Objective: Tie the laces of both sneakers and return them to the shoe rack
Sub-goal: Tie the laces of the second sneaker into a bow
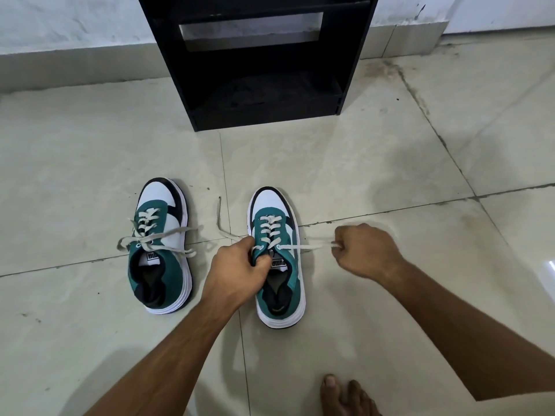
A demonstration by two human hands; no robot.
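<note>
Bare toes (345,394) bottom right, left hand (240,262) clamping teal-white right sneaker (277,256) collar at centre, right hand (365,250) fisted pulling its white lace (303,246) rightward, left sneaker (160,244) loose-laced beside, black shoe rack (258,61) top centre.

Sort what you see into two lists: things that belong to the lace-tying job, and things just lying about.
Part of the job:
right sneaker
left sneaker
lace pulled by right hand
left hand gripping the right sneaker
shoe rack

Just there:
bare foot
floor tiles
</note>
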